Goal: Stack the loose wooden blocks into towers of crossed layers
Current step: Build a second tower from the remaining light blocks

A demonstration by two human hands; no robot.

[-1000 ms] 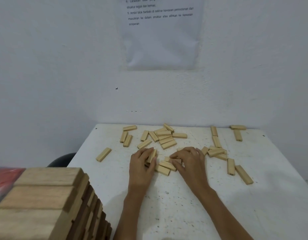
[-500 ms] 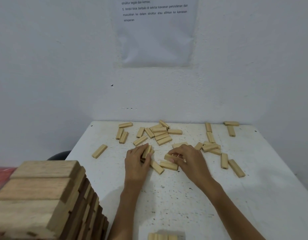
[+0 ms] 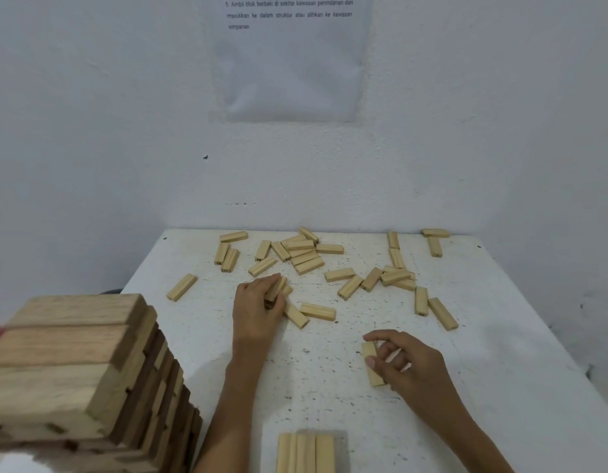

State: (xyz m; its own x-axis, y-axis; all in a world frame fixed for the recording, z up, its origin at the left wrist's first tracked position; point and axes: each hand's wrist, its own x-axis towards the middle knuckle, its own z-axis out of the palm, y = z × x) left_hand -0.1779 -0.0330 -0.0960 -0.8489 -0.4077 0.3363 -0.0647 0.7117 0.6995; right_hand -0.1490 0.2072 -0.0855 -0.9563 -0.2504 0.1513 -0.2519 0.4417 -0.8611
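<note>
Right hand (image 3: 408, 367): curled fingers pinched 1 pale rectangular block (image 3: 372, 365) near the table's front.
Left hand (image 3: 258, 308): gripped a second block (image 3: 277, 288) at mid-table.
Loose blocks (image 3: 307, 264): smooth light wood, scattered flat towards the far edge.
Tower (image 3: 73, 370): crossed layers of darker, grained wood, near left.
Table (image 3: 500, 387): white, speckled.

Left grip (image 3: 261, 308): palm down, arm stretched forward, fingers curled round a block (image 3: 278, 285).
Right grip (image 3: 405, 365): nearer the body, fingers pinching a second block (image 3: 377, 377).
</note>
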